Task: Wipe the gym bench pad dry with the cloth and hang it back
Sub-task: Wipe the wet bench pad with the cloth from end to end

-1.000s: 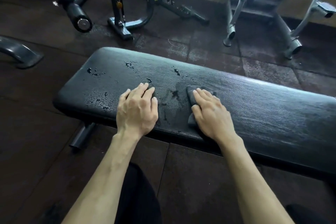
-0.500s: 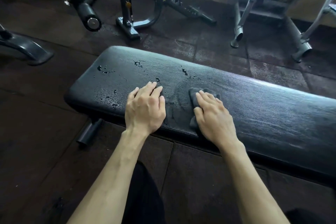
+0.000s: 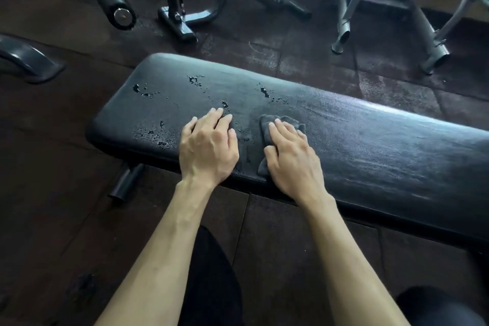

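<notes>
the worktop pad [image 3: 370,145] lies long and black, water drops [image 3: 195,81] beading at its left end. left hand [image 3: 207,148] rests flat, grip open and empty. right hand [image 3: 291,159] presses the grey cloth [image 3: 284,120] flat mid-pad, not clenched. the small cloth may just smear puddles, or miss them.

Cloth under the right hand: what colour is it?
Dark grey cloth, a shade lighter than the black bench pad; the head view shows it.
</notes>
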Demonstrator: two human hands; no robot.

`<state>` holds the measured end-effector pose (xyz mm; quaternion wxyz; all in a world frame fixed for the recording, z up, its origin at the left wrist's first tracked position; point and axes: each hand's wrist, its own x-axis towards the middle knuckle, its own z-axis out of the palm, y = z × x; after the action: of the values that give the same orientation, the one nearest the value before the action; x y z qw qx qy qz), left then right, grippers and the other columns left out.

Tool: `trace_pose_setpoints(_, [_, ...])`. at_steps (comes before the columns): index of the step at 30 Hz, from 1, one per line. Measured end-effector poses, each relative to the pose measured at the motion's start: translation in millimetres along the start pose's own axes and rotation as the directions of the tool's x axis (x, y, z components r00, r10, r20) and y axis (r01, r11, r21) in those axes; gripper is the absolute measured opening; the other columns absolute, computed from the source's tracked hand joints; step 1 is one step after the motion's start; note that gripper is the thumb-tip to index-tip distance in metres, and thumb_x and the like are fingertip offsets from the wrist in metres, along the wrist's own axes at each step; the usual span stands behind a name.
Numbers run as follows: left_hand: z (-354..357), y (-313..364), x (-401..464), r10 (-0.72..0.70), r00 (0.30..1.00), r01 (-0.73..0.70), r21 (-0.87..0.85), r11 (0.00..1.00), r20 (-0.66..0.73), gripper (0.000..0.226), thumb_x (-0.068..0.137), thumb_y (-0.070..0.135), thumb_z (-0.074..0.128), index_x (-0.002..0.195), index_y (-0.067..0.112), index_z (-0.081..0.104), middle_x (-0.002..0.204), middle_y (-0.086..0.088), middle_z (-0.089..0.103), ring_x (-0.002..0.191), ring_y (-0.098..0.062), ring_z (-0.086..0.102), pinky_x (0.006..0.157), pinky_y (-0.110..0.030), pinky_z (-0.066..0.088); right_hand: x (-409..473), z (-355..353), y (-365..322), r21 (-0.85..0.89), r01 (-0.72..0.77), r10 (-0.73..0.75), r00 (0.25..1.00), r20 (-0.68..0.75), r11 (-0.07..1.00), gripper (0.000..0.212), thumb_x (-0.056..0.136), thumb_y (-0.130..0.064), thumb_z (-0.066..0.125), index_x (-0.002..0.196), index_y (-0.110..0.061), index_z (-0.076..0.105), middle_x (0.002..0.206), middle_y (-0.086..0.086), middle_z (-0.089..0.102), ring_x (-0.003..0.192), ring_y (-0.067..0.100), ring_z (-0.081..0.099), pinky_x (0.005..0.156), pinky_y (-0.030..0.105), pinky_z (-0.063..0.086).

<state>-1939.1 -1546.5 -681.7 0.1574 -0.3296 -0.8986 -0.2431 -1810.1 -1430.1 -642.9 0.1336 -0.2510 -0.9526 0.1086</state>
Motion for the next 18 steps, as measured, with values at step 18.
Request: trace_pose_setpoints(18, [-3.9,7.2,1.4,-0.063,0.998,0.063,-0.025,0.998,0.014,0.041,0.093,0.033,0.049,0.126,0.019,0.07,0.14,-0.005,0.063,0.136,-0.018,0.054,0.118,-0.043,0.034,10.8,12.6,-9.5,-0.028,-0.055,0.054,0.998,-0.032,0.998,0.056,0.089,-0.029,0.029,0.135,-0.004,0.052,0.146,0.012,0.05,0.138,0.025,0.039,0.117,0.042,0.028])
